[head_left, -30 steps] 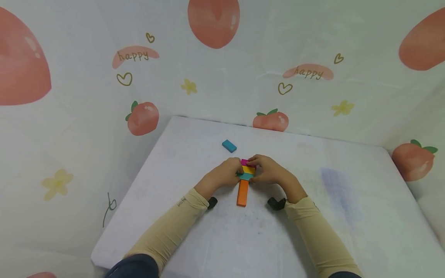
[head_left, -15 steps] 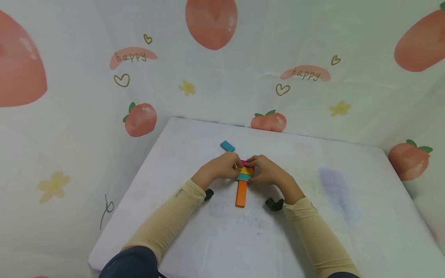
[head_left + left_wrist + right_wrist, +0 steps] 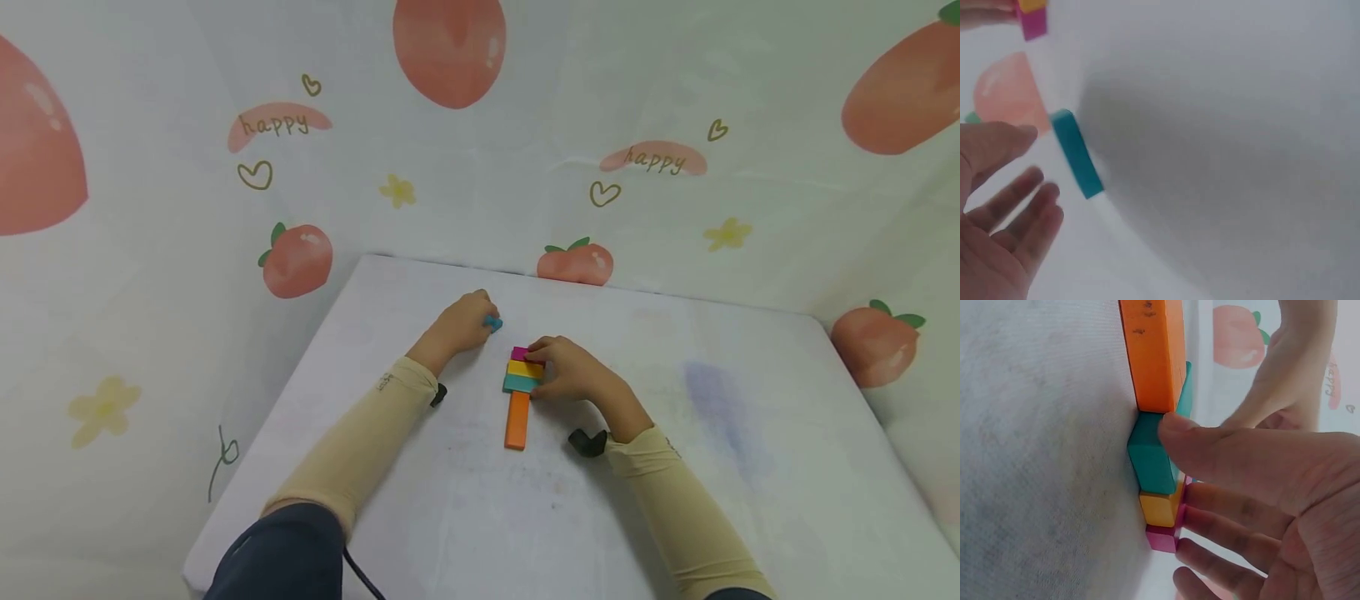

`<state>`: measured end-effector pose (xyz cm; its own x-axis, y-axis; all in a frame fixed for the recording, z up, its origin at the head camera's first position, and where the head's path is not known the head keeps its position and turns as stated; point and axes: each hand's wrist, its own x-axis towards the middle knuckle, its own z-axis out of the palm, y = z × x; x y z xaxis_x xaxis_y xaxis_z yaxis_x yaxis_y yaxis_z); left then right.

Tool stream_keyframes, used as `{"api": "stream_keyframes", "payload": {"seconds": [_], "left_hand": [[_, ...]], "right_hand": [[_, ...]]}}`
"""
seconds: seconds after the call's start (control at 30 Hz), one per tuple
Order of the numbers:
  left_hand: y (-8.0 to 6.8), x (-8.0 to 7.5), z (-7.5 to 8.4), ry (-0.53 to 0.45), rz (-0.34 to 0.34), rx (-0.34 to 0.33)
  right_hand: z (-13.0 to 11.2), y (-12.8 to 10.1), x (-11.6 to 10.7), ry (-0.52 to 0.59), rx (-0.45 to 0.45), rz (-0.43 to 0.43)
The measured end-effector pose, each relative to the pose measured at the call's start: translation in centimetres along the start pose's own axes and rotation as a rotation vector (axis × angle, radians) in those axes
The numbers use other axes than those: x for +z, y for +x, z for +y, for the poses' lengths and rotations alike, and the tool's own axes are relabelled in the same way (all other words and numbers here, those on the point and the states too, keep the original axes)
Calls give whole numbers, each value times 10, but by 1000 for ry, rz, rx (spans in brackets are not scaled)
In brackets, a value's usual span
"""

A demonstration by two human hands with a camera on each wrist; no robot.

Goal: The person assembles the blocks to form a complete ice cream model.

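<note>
On the white table a small blue block [image 3: 493,323] is partly covered by my left hand [image 3: 459,322] in the head view. Seen from the left wrist, thumb and fingers are spread beside this blue block [image 3: 1077,153], with a gap between. My right hand [image 3: 576,372] rests at the right ends of a row of blocks. Its thumb touches the teal block [image 3: 1152,453], and its extended fingers touch the yellow block [image 3: 1159,509] and magenta block [image 3: 1161,539]. An orange block [image 3: 517,421] extends lengthwise toward me from the teal one.
A white fabric backdrop with printed peaches [image 3: 297,261] rises behind the table [image 3: 637,517]. Black wrist pieces [image 3: 587,443] hang below the forearms. A dark cable [image 3: 363,575] runs beside the left sleeve. The tabletop bears a bluish stain [image 3: 716,408].
My left hand has left the row of blocks and moved up and left to the blue block. My right hand stays at the row's right side.
</note>
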<state>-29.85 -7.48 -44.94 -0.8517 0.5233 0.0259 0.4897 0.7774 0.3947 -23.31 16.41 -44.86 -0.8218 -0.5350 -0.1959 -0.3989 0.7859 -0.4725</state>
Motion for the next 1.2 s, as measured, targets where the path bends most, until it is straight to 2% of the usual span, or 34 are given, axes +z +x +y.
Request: {"api": "stream_keyframes", "payload": {"seconds": [0.2,0.37,0.6,0.83,1.2], "left_hand": [[8,2,-10,50,-39,-49],[12,5,-15,11,-62,-59],[14,4,-16,-13,-51,-78],[13,1,-14,-19,-64,-80],[14,6,-16,-19,-67,-63]], "right_hand": [[0,2,3,-30,-2,10],[-2,2,3,-46,-11,19],[-6,1,1,-45,8,21],[-5,2,1,-68,5,27],[-2,1,1,-47,19,25]]}}
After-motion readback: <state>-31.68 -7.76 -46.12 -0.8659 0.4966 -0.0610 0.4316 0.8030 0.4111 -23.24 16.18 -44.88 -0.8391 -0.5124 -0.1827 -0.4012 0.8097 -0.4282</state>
